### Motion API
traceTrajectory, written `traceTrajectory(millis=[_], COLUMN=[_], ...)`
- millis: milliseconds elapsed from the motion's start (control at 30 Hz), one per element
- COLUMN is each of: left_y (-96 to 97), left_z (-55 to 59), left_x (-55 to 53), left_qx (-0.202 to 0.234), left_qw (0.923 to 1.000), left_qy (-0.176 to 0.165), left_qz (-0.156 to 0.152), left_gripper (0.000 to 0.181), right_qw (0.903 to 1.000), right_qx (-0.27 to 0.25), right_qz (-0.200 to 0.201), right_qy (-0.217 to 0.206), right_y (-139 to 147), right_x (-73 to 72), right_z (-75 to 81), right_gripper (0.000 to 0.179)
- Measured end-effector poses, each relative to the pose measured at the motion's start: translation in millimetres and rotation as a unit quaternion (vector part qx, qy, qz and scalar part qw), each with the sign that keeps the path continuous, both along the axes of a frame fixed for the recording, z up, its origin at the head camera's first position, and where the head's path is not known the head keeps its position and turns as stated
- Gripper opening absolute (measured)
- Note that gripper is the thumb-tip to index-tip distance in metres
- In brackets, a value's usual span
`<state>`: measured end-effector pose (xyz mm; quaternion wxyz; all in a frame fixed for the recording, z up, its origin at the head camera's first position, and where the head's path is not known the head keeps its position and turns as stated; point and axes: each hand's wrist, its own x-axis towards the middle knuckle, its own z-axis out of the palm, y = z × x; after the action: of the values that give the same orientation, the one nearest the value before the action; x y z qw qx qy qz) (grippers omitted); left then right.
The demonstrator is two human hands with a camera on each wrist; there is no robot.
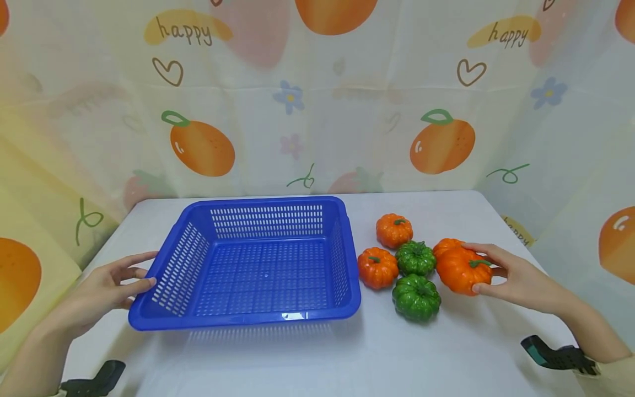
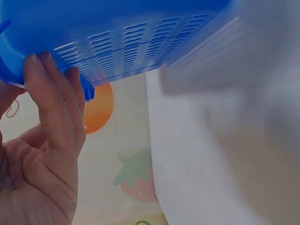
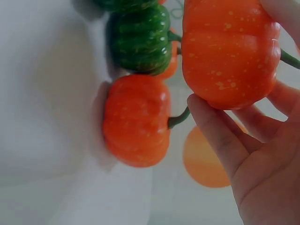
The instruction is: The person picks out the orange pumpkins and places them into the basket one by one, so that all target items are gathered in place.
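My left hand (image 1: 111, 281) grips the left rim of a blue plastic basket (image 1: 265, 281), thumb on the rim and fingers against the slotted outer wall. Nothing lies inside the basket. An orange toy pumpkin (image 1: 458, 270) with a green stem is pinched between the thumb and fingers of my right hand (image 1: 521, 278). It is held up off the white table, partly covering another orange pumpkin (image 1: 446, 246) in the head view. In the right wrist view, that second pumpkin (image 3: 137, 121) sits on the table below the held one.
Between basket and right hand stand two green pumpkins (image 1: 417, 298) and two more orange ones (image 1: 378, 268), grouped closely on the white table (image 1: 397, 358). A printed cloth (image 1: 317, 121) with fruit drawings hangs behind and along the sides.
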<state>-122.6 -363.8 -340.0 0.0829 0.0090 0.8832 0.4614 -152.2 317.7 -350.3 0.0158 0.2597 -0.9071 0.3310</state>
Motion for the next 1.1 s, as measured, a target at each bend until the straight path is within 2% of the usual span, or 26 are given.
traceTrajectory(millis=[333, 600, 1100], left_y=[-0.8, 0.4, -1.0], left_z=[0.0, 0.4, -0.3], left_x=[0.3, 0.2, 0.8], left_qx=[-0.006, -0.006, 0.005], left_qw=[1.0000, 1.0000, 1.0000], left_qy=[0.001, 0.000, 0.001], left_qz=[-0.001, -0.001, -0.006], left_gripper=[0.064, 0.064, 0.062], right_qw=[0.9995, 0.9987, 0.9983], right_qx=[0.016, 0.050, 0.039], right_qz=[0.027, 0.012, 0.043], right_qy=[-0.003, -0.006, -0.003], right_y=[-22.1, -38.5, -64.2], right_x=[-14.9, -27.7, -49.5], right_z=[11.1, 20.3, 35.8], right_gripper=[0.065, 0.065, 0.068])
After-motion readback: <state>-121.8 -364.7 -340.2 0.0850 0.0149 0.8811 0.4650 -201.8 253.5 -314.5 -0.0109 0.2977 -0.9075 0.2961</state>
